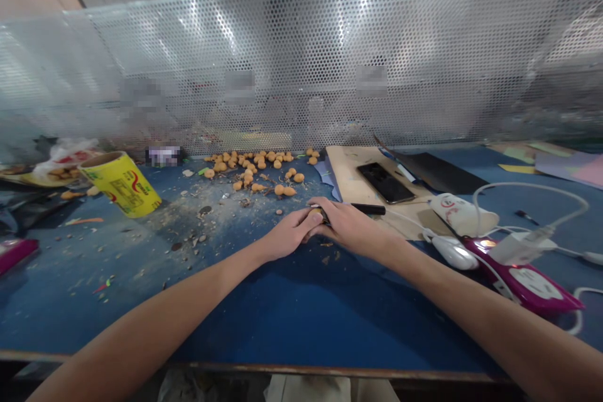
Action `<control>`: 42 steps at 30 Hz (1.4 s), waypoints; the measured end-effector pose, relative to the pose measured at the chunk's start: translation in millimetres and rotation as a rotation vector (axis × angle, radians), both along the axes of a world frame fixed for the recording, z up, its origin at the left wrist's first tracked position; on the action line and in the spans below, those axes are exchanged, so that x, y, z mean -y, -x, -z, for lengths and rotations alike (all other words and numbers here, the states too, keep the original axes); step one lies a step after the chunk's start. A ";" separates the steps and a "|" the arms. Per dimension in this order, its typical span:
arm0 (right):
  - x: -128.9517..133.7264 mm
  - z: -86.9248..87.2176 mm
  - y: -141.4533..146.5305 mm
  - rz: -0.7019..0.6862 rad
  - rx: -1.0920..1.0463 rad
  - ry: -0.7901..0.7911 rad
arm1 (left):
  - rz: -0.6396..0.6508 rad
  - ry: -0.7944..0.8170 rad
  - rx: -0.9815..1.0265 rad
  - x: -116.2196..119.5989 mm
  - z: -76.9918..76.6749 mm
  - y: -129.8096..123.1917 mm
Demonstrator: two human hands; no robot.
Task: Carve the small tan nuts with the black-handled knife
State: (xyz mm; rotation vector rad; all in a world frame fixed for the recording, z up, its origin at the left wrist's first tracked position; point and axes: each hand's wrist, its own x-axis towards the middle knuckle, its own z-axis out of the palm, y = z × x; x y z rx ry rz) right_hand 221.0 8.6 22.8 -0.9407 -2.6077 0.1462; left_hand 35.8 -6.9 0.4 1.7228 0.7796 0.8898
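Near the middle of the blue table (282,320), my left hand (288,233) and my right hand (343,221) meet. Between the fingers of my left hand is a small yellowish piece (320,213), probably a gourd, partly hidden. My right hand is wrapped round a tool whose black handle (370,208) sticks out to the right; the tool's other end is at the piece, mostly hidden by fingers. Several small tan gourds (285,190) lie in a loose group just beyond my hands.
A yellow cardboard tube (125,185) stands tilted at the left, among crumbs. At the right are a phone (386,182) on brown cardboard (346,163), a white cup (464,213) on its side and a magenta power strip (532,282) with white cables. Perforated metal (301,63) spans the back.
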 end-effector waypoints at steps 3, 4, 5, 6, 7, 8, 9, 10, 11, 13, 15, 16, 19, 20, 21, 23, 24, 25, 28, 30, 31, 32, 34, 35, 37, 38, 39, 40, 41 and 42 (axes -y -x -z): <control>1.7 -0.4 0.5 0.024 0.017 -0.010 | -0.004 -0.009 0.001 0.3 -0.7 -0.3; 2.2 -0.6 0.7 0.033 0.024 -0.016 | -0.007 -0.008 -0.001 0.4 -1.1 -0.3; 2.4 -0.8 0.9 0.041 0.029 -0.020 | -0.009 -0.007 -0.004 0.4 -1.4 -0.1; 2.5 -1.0 1.0 0.046 0.032 -0.022 | -0.009 -0.007 -0.007 0.5 -1.8 0.2; 2.4 -1.3 0.9 0.050 0.030 -0.022 | -0.005 -0.005 -0.011 0.6 -2.4 0.6; 2.1 -1.5 0.5 0.048 0.024 -0.021 | 0.002 -0.004 -0.019 0.9 -3.2 1.2; 1.7 -1.9 -0.1 0.037 0.019 -0.015 | 0.012 -0.004 -0.036 1.2 -4.4 1.8; 1.3 -2.3 -1.0 0.013 0.016 -0.008 | 0.027 -0.004 -0.064 1.8 -5.8 2.6; 0.9 -3.0 -2.1 -0.021 0.015 0.001 | 0.044 -0.009 -0.103 2.4 -7.4 3.3; 0.5 -4.8 -4.6 -0.098 0.019 0.018 | 0.084 -0.025 -0.187 3.8 -10.8 4.4; 0.4 -7.1 -6.9 -0.148 0.035 0.033 | 0.107 -0.041 -0.237 4.8 -13.4 4.9; 0.4 -8.3 -7.8 -0.156 0.046 0.035 | 0.112 -0.047 -0.249 5.1 -14.2 4.9; 0.0 -11.6 -10.1 -0.176 0.086 0.024 | 0.123 -0.063 -0.267 4.9 -14.9 4.4; -0.4 -12.5 -10.8 -0.189 0.097 0.017 | 0.129 -0.074 -0.273 4.7 -14.7 4.2; -0.9 -13.2 -11.4 -0.205 0.107 0.012 | 0.132 -0.089 -0.278 4.5 -14.4 4.0; -1.8 -14.0 -12.2 -0.234 0.125 0.004 | 0.134 -0.119 -0.287 4.2 -13.4 3.8; -2.1 -14.0 -12.3 -0.234 0.130 -0.003 | 0.128 -0.131 -0.286 4.2 -12.7 3.8; -2.2 -13.8 -12.0 -0.222 0.129 -0.016 | 0.116 -0.138 -0.278 4.2 -11.9 3.7; -1.5 -11.8 -9.1 -0.130 0.113 -0.068 | 0.050 -0.128 -0.229 4.0 -8.9 3.4; -0.5 -10.4 -6.3 -0.064 0.100 -0.100 | 0.000 -0.118 -0.195 3.2 -6.8 3.2; 0.0 -9.7 -5.0 -0.038 0.097 -0.110 | -0.015 -0.113 -0.185 2.7 -6.0 3.2; 0.5 -9.3 -4.0 -0.017 0.100 -0.113 | -0.025 -0.109 -0.176 2.2 -5.5 3.2; 1.0 -8.7 -3.2 0.012 0.107 -0.115 | -0.034 -0.105 -0.173 1.4 -5.4 3.5; 1.0 -8.6 -3.5 0.008 0.104 -0.116 | -0.035 -0.109 -0.179 1.3 -5.7 3.7; 0.5 -8.5 -5.2 -0.052 0.085 -0.118 | -0.025 -0.134 -0.213 1.4 -6.6 4.1; -0.1 -8.5 -6.4 -0.101 0.074 -0.117 | -0.009 -0.153 -0.241 1.7 -7.1 4.3; -0.8 -8.3 -7.9 -0.155 0.065 -0.115 | 0.010 -0.172 -0.272 2.1 -7.5 4.3; -1.7 -8.1 -9.4 -0.205 0.061 -0.110 | 0.029 -0.187 -0.300 2.4 -7.8 4.3; -2.7 -7.8 -10.8 -0.244 0.059 -0.103 | 0.045 -0.198 -0.323 2.8 -8.0 4.3; -3.7 -7.6 -12.1 -0.267 0.057 -0.097 | 0.054 -0.205 -0.335 3.0 -8.1 4.1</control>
